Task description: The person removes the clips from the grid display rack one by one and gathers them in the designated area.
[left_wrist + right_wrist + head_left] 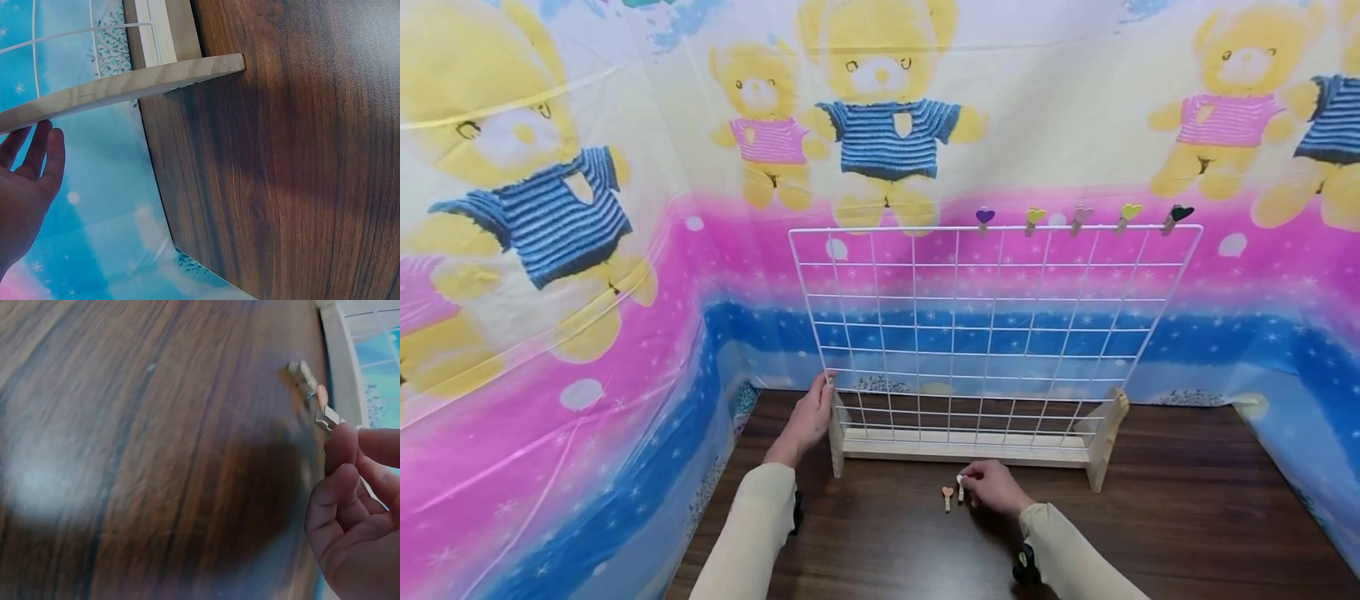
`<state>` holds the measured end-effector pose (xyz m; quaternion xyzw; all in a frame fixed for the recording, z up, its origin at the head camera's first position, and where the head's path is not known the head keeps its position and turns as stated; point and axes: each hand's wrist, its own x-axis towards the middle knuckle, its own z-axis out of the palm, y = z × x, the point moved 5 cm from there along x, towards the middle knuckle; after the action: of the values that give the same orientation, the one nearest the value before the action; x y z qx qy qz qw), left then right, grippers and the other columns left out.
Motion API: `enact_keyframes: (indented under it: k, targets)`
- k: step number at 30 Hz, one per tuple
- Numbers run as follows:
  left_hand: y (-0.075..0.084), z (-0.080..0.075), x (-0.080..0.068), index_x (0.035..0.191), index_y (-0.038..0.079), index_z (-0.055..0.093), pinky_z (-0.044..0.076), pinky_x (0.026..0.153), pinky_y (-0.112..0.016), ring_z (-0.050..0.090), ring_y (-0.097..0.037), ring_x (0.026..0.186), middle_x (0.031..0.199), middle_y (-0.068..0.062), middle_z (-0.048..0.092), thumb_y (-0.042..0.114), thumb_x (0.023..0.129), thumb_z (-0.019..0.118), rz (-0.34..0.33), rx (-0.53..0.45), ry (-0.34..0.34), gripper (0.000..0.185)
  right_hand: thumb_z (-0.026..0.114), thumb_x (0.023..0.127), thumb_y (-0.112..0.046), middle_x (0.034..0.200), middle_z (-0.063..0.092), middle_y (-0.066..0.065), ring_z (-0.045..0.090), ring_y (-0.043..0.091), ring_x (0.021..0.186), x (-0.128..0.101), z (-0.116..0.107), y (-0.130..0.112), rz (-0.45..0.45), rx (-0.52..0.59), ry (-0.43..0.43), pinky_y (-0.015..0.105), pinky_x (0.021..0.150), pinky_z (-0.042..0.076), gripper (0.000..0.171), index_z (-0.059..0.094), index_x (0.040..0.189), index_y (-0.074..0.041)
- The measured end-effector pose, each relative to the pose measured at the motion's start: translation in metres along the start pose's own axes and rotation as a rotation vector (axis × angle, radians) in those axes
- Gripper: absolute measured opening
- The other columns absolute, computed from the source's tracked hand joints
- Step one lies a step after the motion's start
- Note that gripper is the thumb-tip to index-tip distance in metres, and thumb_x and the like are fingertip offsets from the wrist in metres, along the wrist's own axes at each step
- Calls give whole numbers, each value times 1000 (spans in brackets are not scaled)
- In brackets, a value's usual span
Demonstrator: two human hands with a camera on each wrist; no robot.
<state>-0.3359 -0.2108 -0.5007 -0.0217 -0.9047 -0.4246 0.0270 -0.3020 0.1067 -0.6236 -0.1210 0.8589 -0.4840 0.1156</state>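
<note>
A white wire grid stands upright in a wooden base. My left hand is at its left wooden side post. In the left wrist view, the fingers are extended, with fingertips against the post's outer face. Just in front of the base, my right hand pinches a small clothespin with a white heart top between thumb and fingers. Its wooden end sticks out past the fingertips. Beside it on the table lies another clothespin with an orange-pink heart.
Along the right part of the grid's top wire sit several heart clothespins: purple, yellow, pink and black among them. The dark wooden table meets a bear-print cloth behind and at both sides.
</note>
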Motion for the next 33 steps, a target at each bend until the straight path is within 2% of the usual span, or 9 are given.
enact_keyframes:
  k: [7, 12, 20, 23, 33]
  targets:
    - [1, -1, 1, 144, 20, 32, 38, 67, -39, 36, -22, 59, 75, -8, 39, 34, 106, 24, 10, 1, -4, 41, 59, 92, -7, 64, 57, 3, 54, 14, 52, 2, 0, 8, 20, -31, -11, 30, 48, 42, 10, 68, 91, -2]
    - [1, -1, 0, 145, 18, 31, 37, 67, -39, 36, -22, 59, 75, -8, 39, 34, 106, 24, -2, -11, -9, 43, 60, 92, -8, 58, 54, 0, 50, 12, 49, 4, 3, 13, 14, -86, -30, 29, 47, 41, 11, 69, 88, -5]
    - [3, -3, 0, 144, 17, 33, 35, 59, -36, 33, -20, 54, 70, -5, 36, 32, 106, 25, 36, 21, 16, 41, 61, 91, -8, 63, 57, 0, 50, 11, 48, 3, 2, 8, -63, -139, -40, 29, 48, 43, 11, 69, 88, -2]
    - [2, -2, 0, 144, 16, 32, 33, 55, -35, 32, -19, 53, 69, -5, 35, 33, 106, 25, 30, 0, 8, 43, 61, 92, -7, 65, 57, -1, 51, 11, 49, 2, 1, 7, -60, -145, -42, 29, 48, 43, 11, 69, 87, -2]
    - [1, 0, -1, 144, 18, 33, 33, 57, -35, 32, -20, 55, 73, -7, 37, 33, 106, 24, 20, -6, -2, 42, 62, 90, -5, 71, 59, 0, 53, 12, 52, 2, 1, 8, -74, -158, -41, 29, 48, 45, 7, 67, 89, -1]
